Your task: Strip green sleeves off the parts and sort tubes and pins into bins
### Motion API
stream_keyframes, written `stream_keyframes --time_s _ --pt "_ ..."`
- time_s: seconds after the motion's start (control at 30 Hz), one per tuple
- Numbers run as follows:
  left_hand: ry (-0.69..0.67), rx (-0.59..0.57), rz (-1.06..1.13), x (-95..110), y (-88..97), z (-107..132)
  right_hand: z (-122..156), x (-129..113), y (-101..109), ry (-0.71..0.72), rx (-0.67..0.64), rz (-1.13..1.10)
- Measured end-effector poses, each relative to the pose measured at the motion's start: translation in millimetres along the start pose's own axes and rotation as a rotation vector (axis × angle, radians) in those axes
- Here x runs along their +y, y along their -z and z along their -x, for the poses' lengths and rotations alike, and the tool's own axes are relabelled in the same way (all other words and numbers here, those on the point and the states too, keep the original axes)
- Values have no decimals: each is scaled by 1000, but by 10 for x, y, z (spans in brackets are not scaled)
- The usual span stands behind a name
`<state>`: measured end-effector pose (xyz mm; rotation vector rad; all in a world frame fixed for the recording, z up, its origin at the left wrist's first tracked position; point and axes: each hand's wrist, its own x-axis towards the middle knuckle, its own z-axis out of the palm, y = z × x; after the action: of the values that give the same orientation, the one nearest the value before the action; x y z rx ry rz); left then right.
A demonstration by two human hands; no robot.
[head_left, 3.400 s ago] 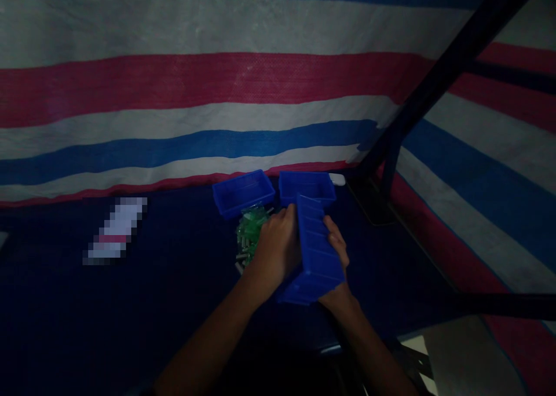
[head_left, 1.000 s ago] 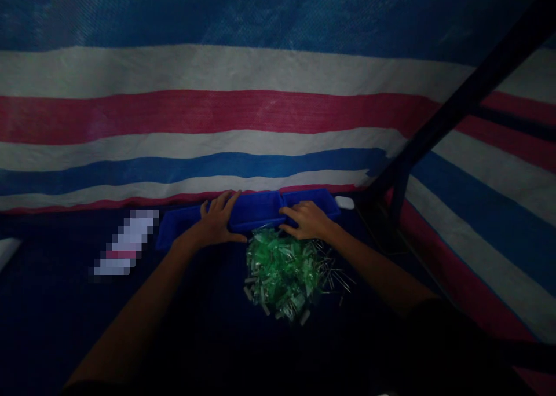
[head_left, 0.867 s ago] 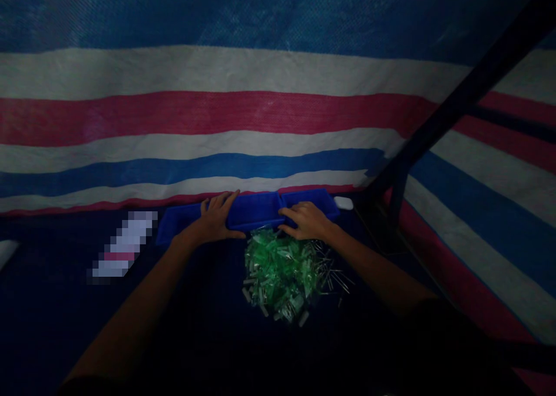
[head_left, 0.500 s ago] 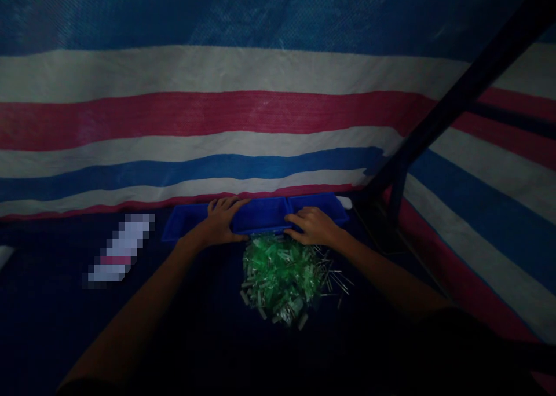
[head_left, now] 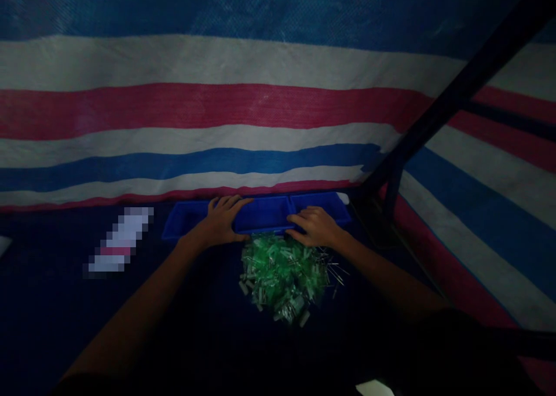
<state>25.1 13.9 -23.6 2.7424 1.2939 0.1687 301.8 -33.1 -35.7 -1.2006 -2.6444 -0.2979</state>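
Three blue plastic bins stand side by side at the back of the dark table. My left hand (head_left: 223, 219) spans the left side of the middle blue bin (head_left: 263, 213), its thumb at the near rim and its fingers toward the far rim. On the other side, my right hand (head_left: 315, 225) grips the same bin near its right front corner, fingers curled. Right in front lies a heap of small green and clear plastic pieces (head_left: 278, 274), with thin metal pins (head_left: 336, 271) sticking out on the right. Dim light hides the finer shapes.
The left blue bin (head_left: 185, 219) and right blue bin (head_left: 324, 202) flank the middle one. A blurred white paper (head_left: 121, 239) lies at left. Striped sheeting (head_left: 217, 106) hangs behind; a dark frame bar (head_left: 434, 118) slants at right. Something pale (head_left: 374, 388) shows at the bottom edge.
Both hands keep their places on the middle bin. The view has shifted slightly, and a pale object now shows at the bottom edge. Some pins at the heap's right edge lie differently.
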Motion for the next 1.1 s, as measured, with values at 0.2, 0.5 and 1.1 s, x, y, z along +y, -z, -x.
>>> stream_keyframes --time_s 0.2,0.5,1.1 --pt "3 -34 -28 22 30 33 12 -9 50 0 -37 -6" --pt "90 19 28 169 -44 60 68 13 84 34 -29 -65" --pt "89 -3 15 220 -29 112 138 40 63 91 -14 -134"
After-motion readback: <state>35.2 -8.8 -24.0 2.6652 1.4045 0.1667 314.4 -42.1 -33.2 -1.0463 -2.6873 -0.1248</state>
